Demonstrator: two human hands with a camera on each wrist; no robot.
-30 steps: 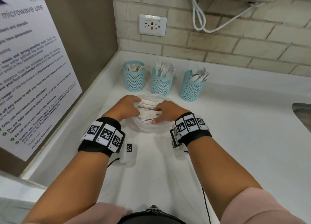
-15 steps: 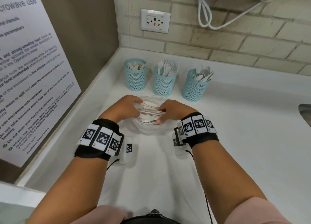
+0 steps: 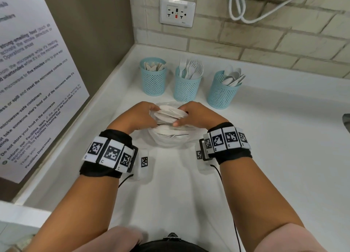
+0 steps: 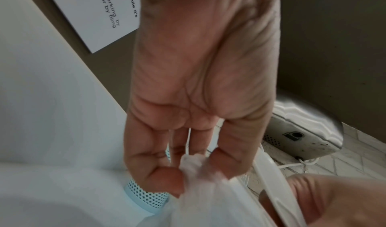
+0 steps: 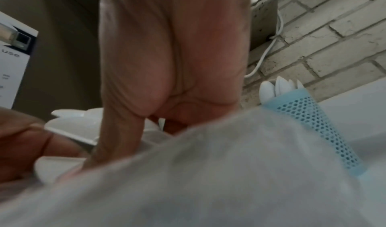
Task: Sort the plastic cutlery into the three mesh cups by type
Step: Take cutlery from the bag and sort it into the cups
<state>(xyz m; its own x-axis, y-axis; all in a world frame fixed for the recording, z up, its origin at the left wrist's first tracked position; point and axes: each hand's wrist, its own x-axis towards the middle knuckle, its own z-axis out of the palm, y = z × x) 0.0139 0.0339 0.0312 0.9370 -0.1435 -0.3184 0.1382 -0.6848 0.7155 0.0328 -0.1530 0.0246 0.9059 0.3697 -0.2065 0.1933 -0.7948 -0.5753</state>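
Pinching a clear plastic bag (image 3: 170,138) of white cutlery (image 3: 171,114): left hand (image 3: 138,117) grips bunched film between thumb and fingertips (left wrist view only), right hand (image 3: 198,115) curled on the opposite edge. Bag sits on the white table (image 3: 274,157), just in front of three blue mesh cups (image 3: 186,87). Head view alone shows all three sorted. Wall notice (image 3: 34,85) reads "Do not store your food in the microwave", "Facilities Department". Right wrist view mostly blurred film.

3 mesh cups (image 3: 186,87), 2 hands (image 3: 139,116)
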